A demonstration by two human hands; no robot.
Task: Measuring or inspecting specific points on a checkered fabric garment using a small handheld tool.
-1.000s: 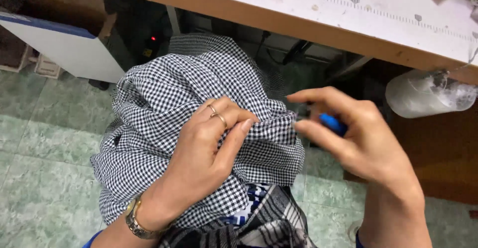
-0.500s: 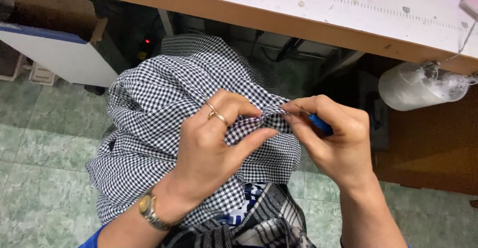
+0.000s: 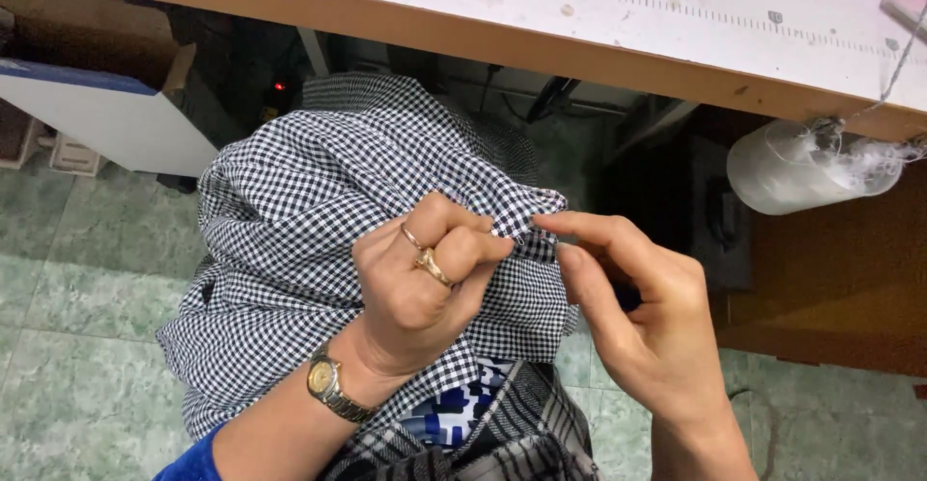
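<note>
A black-and-white checked fabric point(image 3: 319, 220) lies bunched over my lap, below the table edge. My left hand point(image 3: 425, 278), with two rings and a gold wristwatch, is closed on a fold of it near its upper right edge. My right hand point(image 3: 637, 317) meets that same edge from the right, and its index finger and thumb pinch the fabric's corner point(image 3: 541, 218) right beside my left fingertips. The small blue tool seen earlier in my right hand is hidden now.
A wooden-edged work table point(image 3: 599, 46) with a printed ruler strip runs across the top. A large white thread cone point(image 3: 811, 167) hangs under it at right. A white and blue board point(image 3: 97, 114) leans at left. Plaid and blue-patterned cloth point(image 3: 483, 423) lies beneath the checked fabric, over a green tiled floor point(image 3: 77, 346).
My right hand has closed in from the right onto the fabric edge held by my left hand. The blue tool in it has gone out of sight.
</note>
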